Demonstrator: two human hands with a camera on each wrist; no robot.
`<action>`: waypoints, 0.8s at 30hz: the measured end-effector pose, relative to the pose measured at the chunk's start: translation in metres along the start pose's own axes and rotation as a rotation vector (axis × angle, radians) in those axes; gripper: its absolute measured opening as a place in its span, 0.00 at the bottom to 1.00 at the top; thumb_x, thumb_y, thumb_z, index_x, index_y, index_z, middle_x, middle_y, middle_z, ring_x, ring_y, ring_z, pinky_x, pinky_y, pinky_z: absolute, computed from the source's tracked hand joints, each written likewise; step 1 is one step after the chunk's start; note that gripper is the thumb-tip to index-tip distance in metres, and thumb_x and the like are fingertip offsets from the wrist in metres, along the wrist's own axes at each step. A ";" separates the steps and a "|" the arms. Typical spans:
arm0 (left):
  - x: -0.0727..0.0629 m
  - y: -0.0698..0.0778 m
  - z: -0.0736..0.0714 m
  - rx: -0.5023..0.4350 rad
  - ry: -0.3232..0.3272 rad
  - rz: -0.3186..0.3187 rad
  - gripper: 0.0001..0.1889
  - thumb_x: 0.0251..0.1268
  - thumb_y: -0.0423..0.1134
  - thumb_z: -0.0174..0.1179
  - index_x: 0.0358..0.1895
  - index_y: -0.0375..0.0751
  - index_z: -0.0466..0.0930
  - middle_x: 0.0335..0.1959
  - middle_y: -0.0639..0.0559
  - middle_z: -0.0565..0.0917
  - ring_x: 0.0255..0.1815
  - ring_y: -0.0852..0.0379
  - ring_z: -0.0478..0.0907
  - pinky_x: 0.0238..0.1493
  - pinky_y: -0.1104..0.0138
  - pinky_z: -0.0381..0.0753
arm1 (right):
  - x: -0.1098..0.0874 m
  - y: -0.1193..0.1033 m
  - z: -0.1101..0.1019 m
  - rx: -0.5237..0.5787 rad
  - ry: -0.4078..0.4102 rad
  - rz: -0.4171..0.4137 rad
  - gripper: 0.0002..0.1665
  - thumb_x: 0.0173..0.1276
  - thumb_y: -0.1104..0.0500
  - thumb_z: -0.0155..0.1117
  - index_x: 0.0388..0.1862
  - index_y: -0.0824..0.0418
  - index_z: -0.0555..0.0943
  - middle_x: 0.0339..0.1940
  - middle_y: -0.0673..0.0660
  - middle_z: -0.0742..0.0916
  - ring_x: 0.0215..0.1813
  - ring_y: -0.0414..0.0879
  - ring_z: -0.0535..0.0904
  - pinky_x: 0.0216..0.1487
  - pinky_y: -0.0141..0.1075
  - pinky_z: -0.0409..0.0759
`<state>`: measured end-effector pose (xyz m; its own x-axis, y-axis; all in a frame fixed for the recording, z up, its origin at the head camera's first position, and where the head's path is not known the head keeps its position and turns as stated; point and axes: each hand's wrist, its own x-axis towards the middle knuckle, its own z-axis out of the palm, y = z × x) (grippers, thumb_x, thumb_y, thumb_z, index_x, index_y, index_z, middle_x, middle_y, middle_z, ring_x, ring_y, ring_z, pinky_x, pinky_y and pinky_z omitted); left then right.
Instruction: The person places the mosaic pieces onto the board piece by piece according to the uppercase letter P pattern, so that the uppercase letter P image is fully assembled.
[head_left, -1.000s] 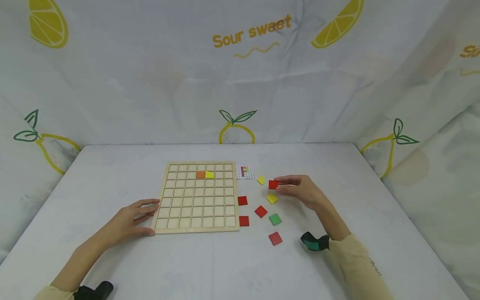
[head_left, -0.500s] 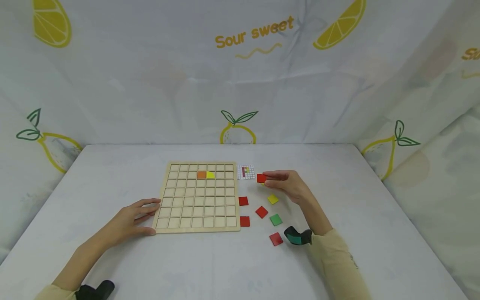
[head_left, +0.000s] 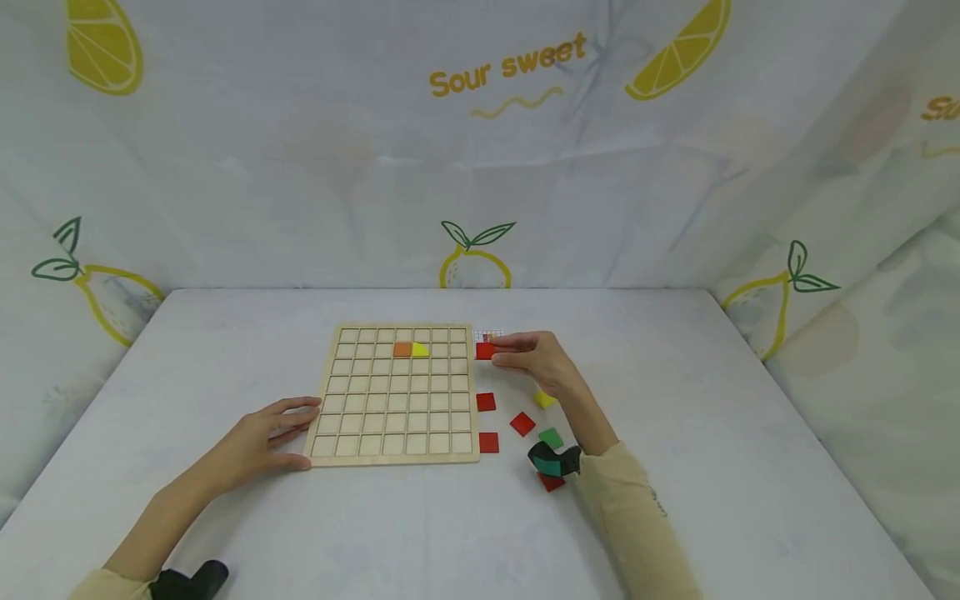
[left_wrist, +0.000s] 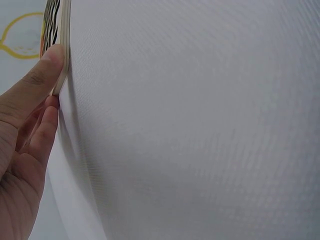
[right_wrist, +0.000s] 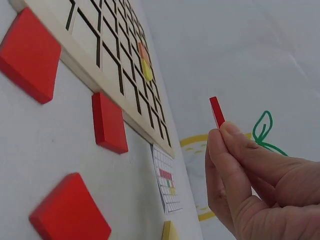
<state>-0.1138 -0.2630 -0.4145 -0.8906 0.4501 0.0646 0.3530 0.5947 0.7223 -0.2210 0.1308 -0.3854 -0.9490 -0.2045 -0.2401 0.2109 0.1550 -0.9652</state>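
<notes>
My right hand (head_left: pixel 542 360) pinches a red square tile (head_left: pixel 484 351) between thumb and fingertips, just off the right edge of a wooden grid board (head_left: pixel 390 459). In the right wrist view the held tile (right_wrist: pixel 216 111) shows edge-on, raised above the table. A small printed pattern card (right_wrist: pixel 170 186) lies flat beside the board, partly covered by the tile and fingers in the head view. My left hand (head_left: pixel 251 450) rests against the board's left edge, thumb at the near corner and fingers extended along the side. An orange tile (head_left: pixel 402 349) and a yellow piece (head_left: pixel 420 350) sit in neighbouring cells.
Right of the board lie two red tiles (head_left: pixel 486 402) close to its edge, and another red tile (head_left: pixel 522 424) farther out. A yellow tile (head_left: pixel 544 399), a green tile (head_left: pixel 551 437) and a red tile (head_left: pixel 551 482) are partly hidden by the right arm and its wrist strap.
My right hand has carried the red tile leftward, from over the loose pieces to the board's right edge, now covering part of the card. The left hand stays on the board.
</notes>
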 end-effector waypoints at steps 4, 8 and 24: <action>0.000 0.000 0.000 -0.004 -0.005 -0.013 0.34 0.46 0.37 0.74 0.56 0.19 0.74 0.66 0.33 0.67 0.61 0.37 0.70 0.57 0.63 0.80 | 0.004 -0.003 0.013 0.011 0.004 0.002 0.21 0.65 0.71 0.63 0.57 0.72 0.78 0.57 0.66 0.81 0.44 0.44 0.84 0.50 0.34 0.85; 0.000 0.000 0.000 -0.005 -0.011 -0.015 0.34 0.46 0.37 0.73 0.56 0.19 0.73 0.66 0.32 0.66 0.61 0.35 0.69 0.57 0.62 0.80 | 0.009 -0.003 0.022 0.018 0.007 0.017 0.20 0.64 0.71 0.64 0.56 0.70 0.79 0.55 0.65 0.82 0.42 0.43 0.84 0.50 0.34 0.85; -0.001 0.000 -0.001 0.031 -0.005 0.038 0.37 0.46 0.37 0.73 0.58 0.17 0.70 0.65 0.30 0.67 0.60 0.34 0.69 0.56 0.64 0.80 | 0.028 0.000 0.042 0.073 0.019 0.013 0.19 0.62 0.72 0.65 0.53 0.72 0.80 0.49 0.65 0.85 0.39 0.42 0.84 0.51 0.37 0.85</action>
<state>-0.1134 -0.2636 -0.4140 -0.8749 0.4762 0.0881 0.3955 0.5977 0.6974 -0.2375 0.0843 -0.3960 -0.9503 -0.1844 -0.2509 0.2386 0.0864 -0.9673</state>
